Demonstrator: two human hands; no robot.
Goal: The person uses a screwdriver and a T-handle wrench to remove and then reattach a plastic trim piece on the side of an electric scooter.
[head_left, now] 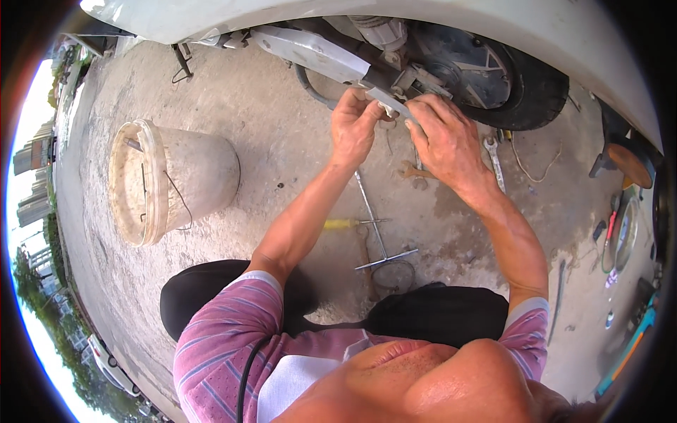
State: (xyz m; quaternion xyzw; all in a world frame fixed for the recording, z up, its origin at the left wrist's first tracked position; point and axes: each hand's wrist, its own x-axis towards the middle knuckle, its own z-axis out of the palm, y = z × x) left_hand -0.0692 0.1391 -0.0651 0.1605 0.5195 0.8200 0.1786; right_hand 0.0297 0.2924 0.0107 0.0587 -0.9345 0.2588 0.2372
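Under a scooter, my left hand (356, 130) is closed, thumb and fingertips pinching a small crumpled white piece (386, 109). My right hand (448, 137) is closed at the lower end of a flat grey strip (389, 101), its thumb bent toward the other hand. The strip slants down from the tip of a silver swingarm-like cover (314, 53); whether it is joined there I cannot tell. Close beyond my right hand is the black rear wheel (525, 84). My fingers partly hide the strip's end.
A dirty white bucket (204, 169) lies tipped at left. Between hands and knees are a T-handle wrench (374, 211) and a yellow-handled screwdriver (340, 223). Spanners (495, 162) lie below the wheel, a round dish (626, 236) at right. The pale scooter body (458, 14) overhangs the top.
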